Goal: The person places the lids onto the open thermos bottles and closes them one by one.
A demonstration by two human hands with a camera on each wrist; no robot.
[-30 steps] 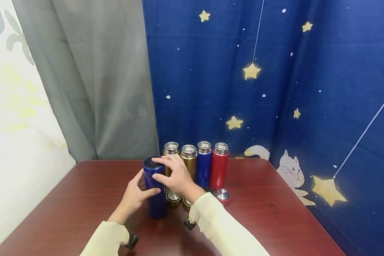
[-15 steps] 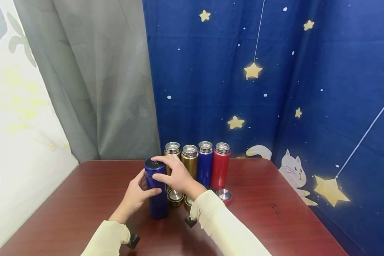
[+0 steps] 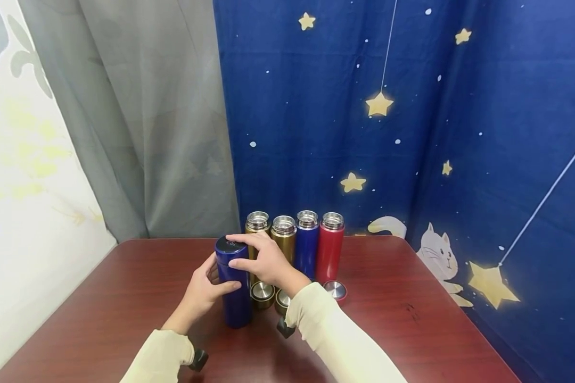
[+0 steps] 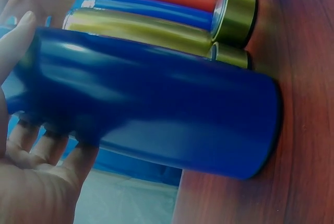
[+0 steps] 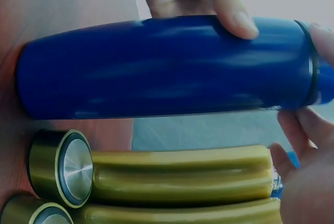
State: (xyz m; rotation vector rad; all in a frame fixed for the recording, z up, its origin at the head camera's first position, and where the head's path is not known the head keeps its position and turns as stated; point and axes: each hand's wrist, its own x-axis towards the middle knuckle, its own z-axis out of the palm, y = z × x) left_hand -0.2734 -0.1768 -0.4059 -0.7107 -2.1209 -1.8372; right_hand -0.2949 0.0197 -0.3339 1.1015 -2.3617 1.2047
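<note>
A blue thermos bottle [image 3: 236, 306] stands upright on the table, its dark-topped lid [image 3: 231, 246] in place on the neck. My left hand [image 3: 200, 290] grips the body from the left, thumb across the front. My right hand [image 3: 268, 260] holds the lid from above and the right, with fingers over its top and thumb at its side. The right wrist view shows a thin seam [image 5: 313, 72] between lid and body, and the left thumb [image 5: 237, 20] pressed on the body. In the left wrist view the left fingers [image 4: 78, 161] curl under the blue body.
Behind stand two gold bottles [image 3: 284, 242], another blue bottle [image 3: 306, 250] and a red bottle [image 3: 330, 250], all without lids. Gold lids [image 3: 262, 294] and a red-rimmed lid [image 3: 335, 291] lie upside down in front of them on the reddish-brown table [image 3: 388, 319].
Both hands keep their hold on the blue thermos bottle and its lid. The display seen on the lid half a second ago is fainter now. The view shifts slightly.
</note>
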